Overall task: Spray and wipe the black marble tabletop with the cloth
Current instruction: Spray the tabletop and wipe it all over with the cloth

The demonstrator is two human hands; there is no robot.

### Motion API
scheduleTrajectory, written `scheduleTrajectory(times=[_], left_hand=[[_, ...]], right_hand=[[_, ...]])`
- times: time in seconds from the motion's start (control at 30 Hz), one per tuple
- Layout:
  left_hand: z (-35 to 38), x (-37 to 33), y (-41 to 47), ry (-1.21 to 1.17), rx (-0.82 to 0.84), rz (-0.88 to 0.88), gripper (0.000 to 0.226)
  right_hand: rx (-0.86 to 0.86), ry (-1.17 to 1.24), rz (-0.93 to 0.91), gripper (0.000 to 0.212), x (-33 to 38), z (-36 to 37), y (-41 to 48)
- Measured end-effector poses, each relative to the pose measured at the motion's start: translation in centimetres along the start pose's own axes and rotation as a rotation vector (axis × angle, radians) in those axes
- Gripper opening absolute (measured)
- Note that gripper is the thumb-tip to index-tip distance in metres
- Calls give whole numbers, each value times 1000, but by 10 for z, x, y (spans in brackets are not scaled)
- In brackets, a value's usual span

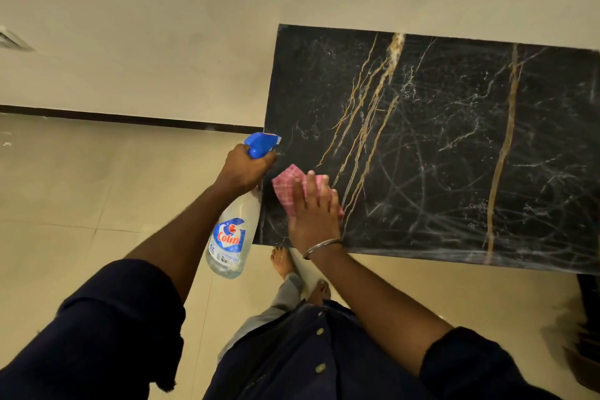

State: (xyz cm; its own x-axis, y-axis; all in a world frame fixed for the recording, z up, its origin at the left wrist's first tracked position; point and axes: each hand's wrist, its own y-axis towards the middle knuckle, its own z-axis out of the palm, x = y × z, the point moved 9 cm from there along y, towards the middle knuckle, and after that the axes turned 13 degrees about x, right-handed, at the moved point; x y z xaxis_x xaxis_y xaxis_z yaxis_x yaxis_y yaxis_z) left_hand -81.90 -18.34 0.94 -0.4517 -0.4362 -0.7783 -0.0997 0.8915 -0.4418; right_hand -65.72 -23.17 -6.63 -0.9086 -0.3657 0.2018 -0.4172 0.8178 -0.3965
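The black marble tabletop (454, 146) with gold and white veins fills the right half of the view; curved wet streaks cover it. My left hand (243, 169) grips the neck of a clear spray bottle (232, 237) with a blue trigger head, held just off the table's left edge, nozzle toward the marble. My right hand (313, 214) lies flat, fingers spread, pressing a pink checked cloth (290, 187) onto the tabletop near its front left corner.
A beige tiled floor (81, 204) lies to the left and in front of the table. A cream wall (162, 42) with a dark skirting strip runs behind. My bare feet (282, 261) stand at the table's front edge. A dark object (589, 302) sits at the far right.
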Motion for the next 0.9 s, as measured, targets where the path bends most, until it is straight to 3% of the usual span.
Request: scheduleTrajectory(times=[0.2, 0.37, 0.67, 0.9], left_hand=[[-11, 7, -8, 10, -29, -28, 23], [-14, 9, -7, 31, -31, -34, 19], [6, -1, 2, -24, 18, -37, 26], [12, -11, 5, -45, 20, -10, 20]], right_hand=[[141, -106, -215, 97, 86, 31, -1], [107, -172, -377, 86, 67, 30, -16], [71, -183, -165, 75, -63, 16, -61], [93, -173, -94, 71, -54, -1, -36]])
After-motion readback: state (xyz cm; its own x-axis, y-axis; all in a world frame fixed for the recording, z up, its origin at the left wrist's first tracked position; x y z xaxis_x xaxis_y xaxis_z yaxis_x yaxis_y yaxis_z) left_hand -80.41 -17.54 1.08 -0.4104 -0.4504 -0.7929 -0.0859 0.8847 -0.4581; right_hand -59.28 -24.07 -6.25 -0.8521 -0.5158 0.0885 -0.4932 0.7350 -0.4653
